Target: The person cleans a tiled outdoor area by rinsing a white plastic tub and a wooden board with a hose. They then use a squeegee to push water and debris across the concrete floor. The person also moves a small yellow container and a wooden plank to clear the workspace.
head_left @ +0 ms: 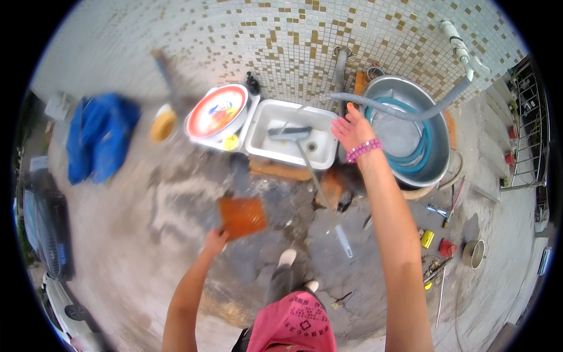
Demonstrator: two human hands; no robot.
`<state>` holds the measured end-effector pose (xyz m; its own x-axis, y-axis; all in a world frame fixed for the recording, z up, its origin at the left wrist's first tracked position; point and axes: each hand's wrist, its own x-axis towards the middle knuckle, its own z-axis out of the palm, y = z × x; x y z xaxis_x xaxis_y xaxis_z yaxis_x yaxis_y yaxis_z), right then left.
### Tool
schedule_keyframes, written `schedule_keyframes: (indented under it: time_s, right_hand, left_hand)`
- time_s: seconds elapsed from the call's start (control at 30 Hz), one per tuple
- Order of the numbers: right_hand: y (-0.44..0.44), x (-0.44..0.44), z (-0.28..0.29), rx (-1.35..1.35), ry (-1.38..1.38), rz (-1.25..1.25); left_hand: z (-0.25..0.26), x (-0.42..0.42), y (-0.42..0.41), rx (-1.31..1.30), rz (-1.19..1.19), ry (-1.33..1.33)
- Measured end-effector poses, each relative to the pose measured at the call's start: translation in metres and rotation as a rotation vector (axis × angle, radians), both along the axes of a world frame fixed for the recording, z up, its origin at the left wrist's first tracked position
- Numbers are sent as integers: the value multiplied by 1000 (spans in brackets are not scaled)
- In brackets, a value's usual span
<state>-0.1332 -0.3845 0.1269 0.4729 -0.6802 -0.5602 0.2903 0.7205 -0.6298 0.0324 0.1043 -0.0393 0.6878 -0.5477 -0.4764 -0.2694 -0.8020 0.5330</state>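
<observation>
My left hand grips the corner of a flat, square orange-brown board above the wet ground. My right hand, with pink bead bracelets on the wrist, is spread and holds nothing. It lies just below the end of a grey corrugated hose in the picture; whether they touch I cannot tell. Water streams from that hose into a white rectangular sink basin. A squeegee-like brush rests head-down in the basin, its long handle leaning out over the front rim.
Right of the basin stands a large metal tub with a coiled teal hose. On the left are an enamel basin and a blue tarp. A tap is on the tiled wall. A pot stands at right.
</observation>
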Motion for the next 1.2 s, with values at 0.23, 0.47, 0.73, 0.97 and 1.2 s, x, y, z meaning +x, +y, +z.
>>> schedule_keyframes:
  time_s: [0.23,0.47,0.73,0.97,1.2]
  right_hand:
    - [-51,92,-32,156,106,-315]
    - [-93,89,-60,144,81,-377]
    - [-55,66,-58,16,5,-444]
    - [12,12,-22,-72,108,-339]
    - [53,-34,10,-118,128,-278]
  left_hand:
    - [29,23,1,-35,39,-68]
    - [51,41,-27,-73,-10,-30]
    - [68,46,-88,-217,-43,43]
    - [83,16,-156,-253,-94,96]
    - [102,-44,-223,-301,-146,32]
